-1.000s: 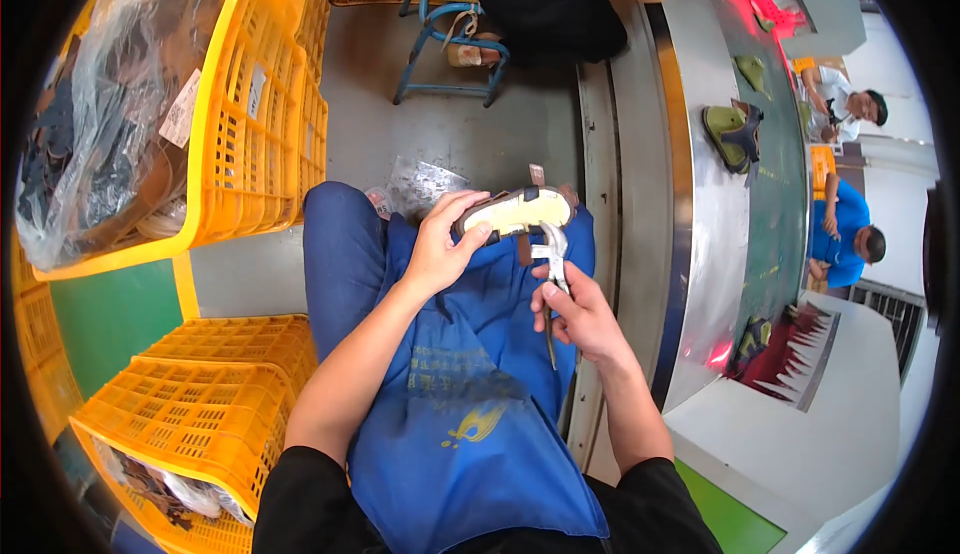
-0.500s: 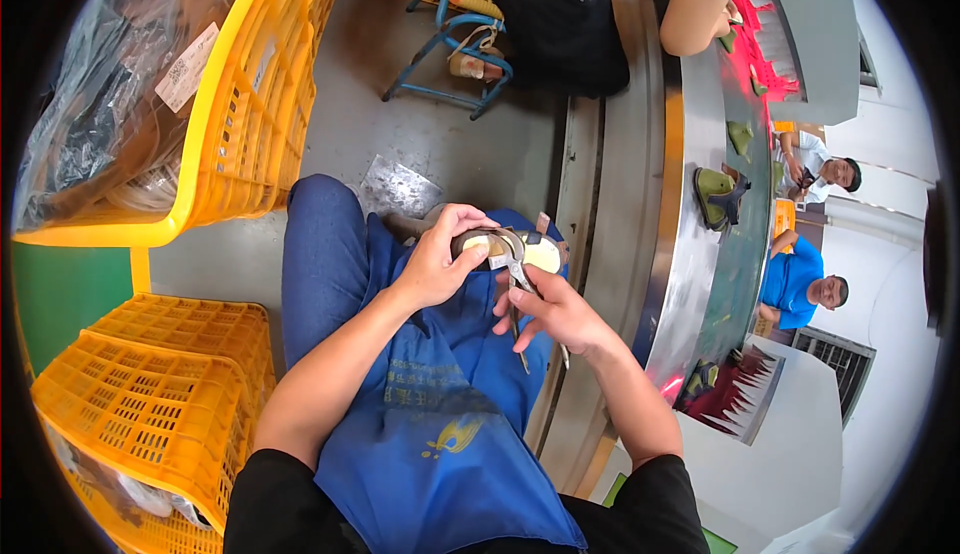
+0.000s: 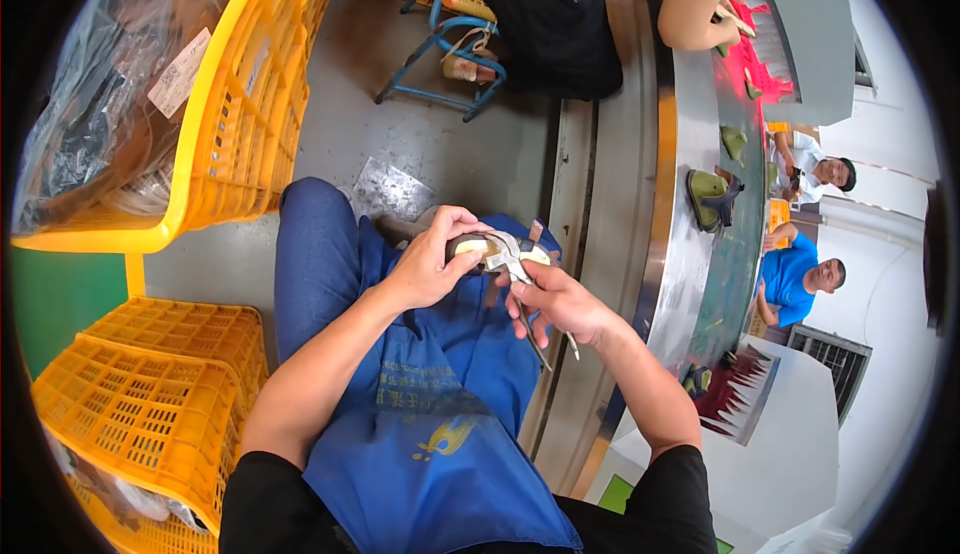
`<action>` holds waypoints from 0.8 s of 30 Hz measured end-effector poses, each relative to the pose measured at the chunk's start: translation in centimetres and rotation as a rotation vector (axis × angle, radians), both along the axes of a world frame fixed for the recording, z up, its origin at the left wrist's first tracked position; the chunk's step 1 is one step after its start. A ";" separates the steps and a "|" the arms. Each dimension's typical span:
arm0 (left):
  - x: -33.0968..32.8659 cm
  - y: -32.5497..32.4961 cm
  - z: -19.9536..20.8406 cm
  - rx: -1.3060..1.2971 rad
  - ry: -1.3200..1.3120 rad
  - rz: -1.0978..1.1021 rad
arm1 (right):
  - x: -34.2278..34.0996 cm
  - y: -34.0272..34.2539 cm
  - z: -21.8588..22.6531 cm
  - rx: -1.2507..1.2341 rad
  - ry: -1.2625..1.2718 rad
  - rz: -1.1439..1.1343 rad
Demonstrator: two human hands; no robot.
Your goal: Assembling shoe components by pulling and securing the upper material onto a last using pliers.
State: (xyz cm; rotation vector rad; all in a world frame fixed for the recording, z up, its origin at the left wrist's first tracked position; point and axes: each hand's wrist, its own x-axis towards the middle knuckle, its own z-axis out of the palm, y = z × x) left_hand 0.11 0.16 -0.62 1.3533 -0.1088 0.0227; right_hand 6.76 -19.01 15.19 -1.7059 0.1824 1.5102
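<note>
So, biggest stuff first — a big yellow crate (image 3: 230,144) sits off to the person's left, stuffed with dark things wrapped in clear plastic (image 3: 100,104), and two more yellow crates (image 3: 150,404) are stacked lower down beside their left leg. Along their right side runs a long conveyor belt (image 3: 735,254) with a shiny metal edge, a green shoe form (image 3: 708,197) riding on it, and other people sitting further along. Someone else is perched on a blue stool (image 3: 445,44) just ahead.

The person is seated in a blue apron (image 3: 440,404) over jeans, working right over their lap. Left hand (image 3: 430,264) is curled around a small shoe part (image 3: 480,247) — pale with a dark edge — thumb and fingers wrapped over it, holding it above the knees. Right hand (image 3: 560,299) is closed around a pair of metal pliers (image 3: 520,269); the nose end touches the shoe part, the handles poke out below the fist.
</note>
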 end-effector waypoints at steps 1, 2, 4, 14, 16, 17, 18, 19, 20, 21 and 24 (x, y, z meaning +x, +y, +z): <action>0.0 0.2 0.1 0.012 0.004 0.000 | 0.1 0.1 0.2 -0.034 -0.054 0.042; 0.0 0.4 0.1 0.024 0.009 -0.001 | 0.1 0.2 0.3 -0.068 -0.108 0.084; -0.5 0.5 -0.1 0.105 -0.025 0.051 | -0.9 -0.3 -1.0 -0.054 -0.217 0.103; -1.2 0.7 0.9 0.382 -0.191 0.194 | -3.6 -0.5 -2.0 -0.153 -0.638 0.255; -1.3 0.6 0.9 0.388 -0.187 0.195 | -2.8 -0.6 -1.2 -0.212 -0.663 0.340; -1.3 0.5 0.9 0.392 -0.182 0.199 | -2.7 -0.8 -1.3 -0.204 -0.676 0.377; -1.4 0.4 0.8 0.388 -0.182 0.196 | -2.7 -1.0 -1.3 -0.197 -0.688 0.414; -1.4 0.5 0.8 0.390 -0.185 0.201 | -2.8 -1.0 -1.3 -0.199 -0.687 0.415; -1.3 0.5 0.9 0.391 -0.187 0.206 | -2.9 -0.8 -1.3 -0.246 -0.754 0.490; -1.3 0.5 0.9 0.387 -0.184 0.205 | -3.1 -0.7 -1.3 -0.294 -0.820 0.566; -1.2 0.7 1.0 0.393 -0.191 0.205 | -2.6 0.8 0.4 -0.415 -0.832 0.731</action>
